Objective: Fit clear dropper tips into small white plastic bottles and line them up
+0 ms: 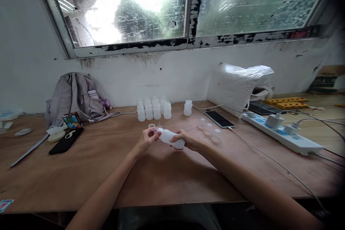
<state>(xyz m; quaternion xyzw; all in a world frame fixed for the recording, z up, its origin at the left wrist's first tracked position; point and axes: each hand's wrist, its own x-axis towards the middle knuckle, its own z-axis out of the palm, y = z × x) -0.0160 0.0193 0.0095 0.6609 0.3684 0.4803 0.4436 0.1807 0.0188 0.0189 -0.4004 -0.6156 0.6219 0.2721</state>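
Note:
A white translucent baby bottle (167, 136) is tilted above the table, its neck pointing left and its base right. My right hand (183, 139) is wrapped round its lower body. At the mouth end, my left hand (148, 137) pinches a small clear piece (155, 130) against the neck; its exact shape is partly hidden by the fingers. Just behind my left hand lies a clear ring (151, 125). Several matching bottles with clear tops (156, 109) stand in a cluster toward the wall. One bottle without a top (188, 107) stands apart to their right.
Clear rings (207, 132) and small clear pieces lie right of my hands, near a charging phone (219, 119). A power strip (283, 133) with cables and a plastic bag (231, 86) are further right. At left are a backpack (72, 97), a black case (66, 141) and a metal ruler (29, 150).

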